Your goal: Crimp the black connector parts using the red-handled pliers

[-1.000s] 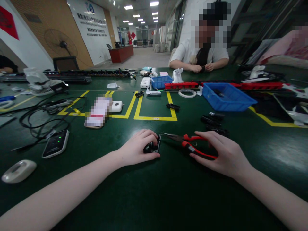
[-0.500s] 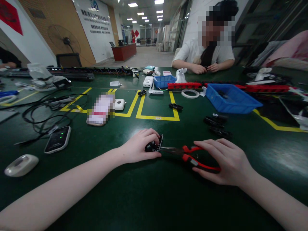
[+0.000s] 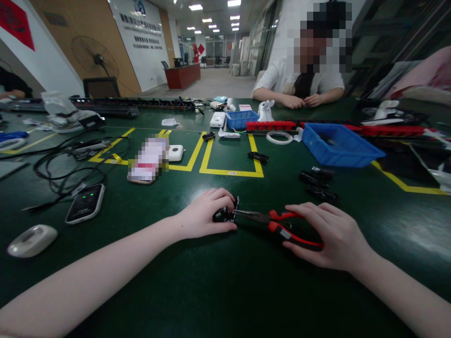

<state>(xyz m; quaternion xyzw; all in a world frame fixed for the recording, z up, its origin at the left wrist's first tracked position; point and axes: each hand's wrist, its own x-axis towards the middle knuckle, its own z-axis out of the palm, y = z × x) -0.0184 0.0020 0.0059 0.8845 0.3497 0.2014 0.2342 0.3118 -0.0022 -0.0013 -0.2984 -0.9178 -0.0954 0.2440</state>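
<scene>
My left hand is closed around a small black part, partly hidden by the fingers, with a bright edge on its right side. My right hand grips a pair of long-nose pliers by the red handles, which stand spread apart. The pliers' thin jaws point left and their tips meet the right end of the black part. Whether the jaws are clamped on it I cannot tell. Several similar black parts lie beyond my right hand, and another black part sits on the yellow tape.
A blue bin stands at the right, with a smaller blue tray farther back. To the left are a phone, a black-faced device, a white mouse and tangled cables. A person sits across the green table.
The pliers have tilted slightly, their jaws sitting a touch higher at the black part. Both hands keep nearly the same place and hold.
</scene>
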